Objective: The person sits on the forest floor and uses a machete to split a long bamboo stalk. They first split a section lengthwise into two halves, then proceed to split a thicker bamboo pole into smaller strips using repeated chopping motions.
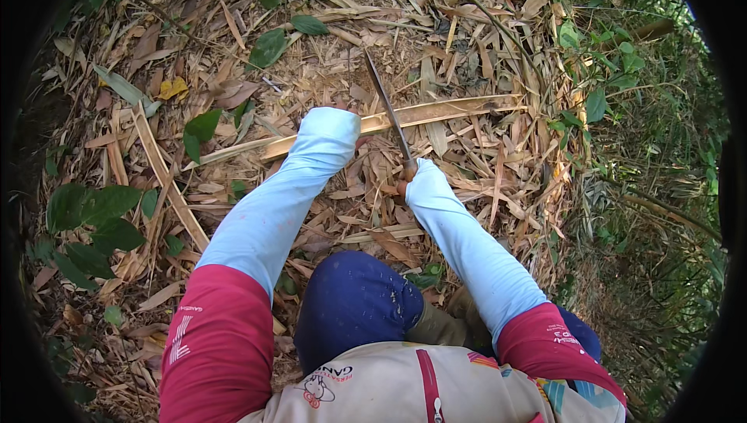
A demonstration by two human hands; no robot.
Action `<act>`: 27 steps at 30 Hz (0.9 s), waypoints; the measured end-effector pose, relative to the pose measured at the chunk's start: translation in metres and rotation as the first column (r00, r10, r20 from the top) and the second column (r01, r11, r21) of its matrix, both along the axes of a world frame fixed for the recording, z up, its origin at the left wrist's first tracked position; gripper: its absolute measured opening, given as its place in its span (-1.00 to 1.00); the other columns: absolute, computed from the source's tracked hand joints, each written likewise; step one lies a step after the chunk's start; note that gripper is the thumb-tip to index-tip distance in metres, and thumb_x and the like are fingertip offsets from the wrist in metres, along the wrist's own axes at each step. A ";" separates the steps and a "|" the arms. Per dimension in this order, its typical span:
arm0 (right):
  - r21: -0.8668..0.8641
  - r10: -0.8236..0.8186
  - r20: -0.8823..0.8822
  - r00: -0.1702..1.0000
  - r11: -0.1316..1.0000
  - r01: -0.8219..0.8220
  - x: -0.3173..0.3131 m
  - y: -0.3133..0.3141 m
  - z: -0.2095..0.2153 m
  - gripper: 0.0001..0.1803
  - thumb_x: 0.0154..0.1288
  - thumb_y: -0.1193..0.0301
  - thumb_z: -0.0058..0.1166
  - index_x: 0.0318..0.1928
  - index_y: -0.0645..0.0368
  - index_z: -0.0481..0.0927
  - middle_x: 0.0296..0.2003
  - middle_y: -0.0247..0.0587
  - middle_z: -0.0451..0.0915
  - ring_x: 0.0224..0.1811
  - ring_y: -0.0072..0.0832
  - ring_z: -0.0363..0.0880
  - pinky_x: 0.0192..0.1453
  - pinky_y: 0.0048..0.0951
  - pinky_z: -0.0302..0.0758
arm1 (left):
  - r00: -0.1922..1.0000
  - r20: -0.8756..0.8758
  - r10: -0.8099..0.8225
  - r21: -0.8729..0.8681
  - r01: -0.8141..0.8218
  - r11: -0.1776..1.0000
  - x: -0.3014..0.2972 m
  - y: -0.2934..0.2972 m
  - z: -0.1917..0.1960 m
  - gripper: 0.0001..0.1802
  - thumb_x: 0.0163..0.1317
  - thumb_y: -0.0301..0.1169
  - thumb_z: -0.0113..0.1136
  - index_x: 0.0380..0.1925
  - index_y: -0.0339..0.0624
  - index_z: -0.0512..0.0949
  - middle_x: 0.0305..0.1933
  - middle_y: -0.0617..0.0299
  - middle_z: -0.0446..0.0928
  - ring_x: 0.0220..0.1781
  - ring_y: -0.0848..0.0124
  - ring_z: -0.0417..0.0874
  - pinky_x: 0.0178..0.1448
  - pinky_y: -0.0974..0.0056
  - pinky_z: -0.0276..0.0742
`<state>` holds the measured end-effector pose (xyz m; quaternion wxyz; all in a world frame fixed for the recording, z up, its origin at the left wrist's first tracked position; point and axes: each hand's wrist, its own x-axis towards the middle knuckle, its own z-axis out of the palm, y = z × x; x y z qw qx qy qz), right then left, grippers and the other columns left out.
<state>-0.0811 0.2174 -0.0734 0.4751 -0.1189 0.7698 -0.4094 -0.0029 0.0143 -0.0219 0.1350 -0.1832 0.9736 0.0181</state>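
Crouched over leaf litter, we press our sleeve-hidden left hand on a split bamboo strip, grip unclear, while our right hand clasps a long knife.

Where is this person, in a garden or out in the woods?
Probably out in a bamboo grove or forest. The ground is deep in dry straw-coloured bamboo husks and leaves, green leafy bushes grow around, and the right hand holds a long thin knife over a split pale bamboo strip.
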 end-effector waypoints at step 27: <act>0.169 0.098 -0.311 0.945 0.985 -0.047 0.018 0.001 -0.061 -0.62 0.00 0.44 0.34 -0.16 0.25 0.51 -0.43 -0.12 0.56 -0.39 -0.26 0.54 -0.19 -0.25 0.53 | 0.996 0.084 0.021 0.049 -0.025 0.998 -0.006 -0.001 0.002 -0.45 0.08 0.08 0.40 -0.19 -0.19 0.65 -0.24 0.01 0.64 -0.14 0.02 0.68 -0.04 0.02 0.59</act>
